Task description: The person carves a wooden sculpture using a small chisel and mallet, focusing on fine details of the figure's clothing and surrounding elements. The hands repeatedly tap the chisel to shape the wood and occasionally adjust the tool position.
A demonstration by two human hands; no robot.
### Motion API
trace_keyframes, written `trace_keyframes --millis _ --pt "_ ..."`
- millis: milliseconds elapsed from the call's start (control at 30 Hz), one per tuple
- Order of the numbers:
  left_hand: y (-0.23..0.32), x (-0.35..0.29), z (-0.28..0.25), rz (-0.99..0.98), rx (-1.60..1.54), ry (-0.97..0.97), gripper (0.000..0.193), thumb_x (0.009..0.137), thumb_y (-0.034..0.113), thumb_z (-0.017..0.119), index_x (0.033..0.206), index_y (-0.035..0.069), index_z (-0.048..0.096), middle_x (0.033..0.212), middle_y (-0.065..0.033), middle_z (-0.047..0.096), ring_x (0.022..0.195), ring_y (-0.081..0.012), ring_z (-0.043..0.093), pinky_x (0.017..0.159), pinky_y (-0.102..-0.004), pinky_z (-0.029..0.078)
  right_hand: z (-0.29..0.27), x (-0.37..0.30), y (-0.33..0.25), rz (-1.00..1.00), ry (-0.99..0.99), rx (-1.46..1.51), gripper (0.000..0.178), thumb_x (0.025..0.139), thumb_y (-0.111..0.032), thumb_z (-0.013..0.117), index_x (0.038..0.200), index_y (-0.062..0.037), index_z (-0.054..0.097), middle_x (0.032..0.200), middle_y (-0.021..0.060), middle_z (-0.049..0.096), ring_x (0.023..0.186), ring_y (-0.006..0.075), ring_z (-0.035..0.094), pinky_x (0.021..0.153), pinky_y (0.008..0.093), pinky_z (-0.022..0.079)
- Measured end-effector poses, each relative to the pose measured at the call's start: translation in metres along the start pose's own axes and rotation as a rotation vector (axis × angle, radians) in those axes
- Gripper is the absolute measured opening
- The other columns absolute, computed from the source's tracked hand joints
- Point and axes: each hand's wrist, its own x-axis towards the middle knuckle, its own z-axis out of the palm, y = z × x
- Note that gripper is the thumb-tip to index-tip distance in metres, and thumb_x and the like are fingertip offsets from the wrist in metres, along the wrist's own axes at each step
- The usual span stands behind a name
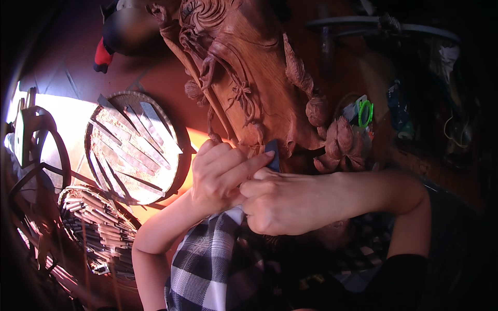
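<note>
A large reddish-brown wood carving (249,78) with flowing robe folds, a staff and carved flowers lies in front of me. At its lower end my left hand (215,173) is closed, its thumb pressed on a small dark blue-grey piece of sandpaper (273,154) against the wood. Right beside it, my right hand (272,202) is curled with its fingers bent inward, knuckles up; what lies inside them is hidden. Black-and-white checked cloth (202,259) hangs below both hands. A carved lotus-like bloom (341,144) sits right of the hands.
Left stands a round woven tray (179,171) with several flat strips (132,150). Nearer is a basket (136,220) of many slim tools (101,228). A dark metal frame (44,140) stands at far left. A bright green ring (365,114) lies among items at right.
</note>
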Motion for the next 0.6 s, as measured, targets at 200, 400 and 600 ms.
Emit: trace_keyframes --millis 200,400,600 --pt "0.003 -0.012 0.009 -0.008 -0.023 0.03 0.054 0.056 0.026 0.075 0.107 0.009 0.076 0.073 0.0013 0.059 0.061 -0.0166 0.051 0.056 -0.0323 0.034 0.005 -0.005 -0.003 0.028 -0.16 0.043 0.009 0.07 -0.01 0.065 0.065 -0.0024 0.066 0.07 0.0128 0.063 0.08 0.0273 0.064 0.075 0.0405 0.047" --pt "0.003 -0.014 0.012 -0.021 -0.011 0.079 0.053 0.056 0.027 0.075 0.106 0.01 0.076 0.074 0.0018 0.06 0.058 -0.0165 0.05 0.055 -0.0317 0.033 0.012 -0.004 0.004 0.04 -0.077 0.005 0.009 0.071 -0.009 0.064 0.065 -0.0025 0.066 0.068 0.0144 0.062 0.076 0.0283 0.065 0.076 0.0419 0.049" --pt "0.0 0.007 -0.004 -0.021 0.049 0.006 0.049 0.057 0.025 0.076 0.104 0.009 0.076 0.073 0.0003 0.057 0.062 -0.0166 0.052 0.056 -0.0321 0.033 -0.001 -0.001 0.008 0.026 0.062 0.057 0.013 0.072 -0.012 0.065 0.062 -0.0036 0.064 0.068 0.0141 0.061 0.074 0.0289 0.062 0.074 0.042 0.047"
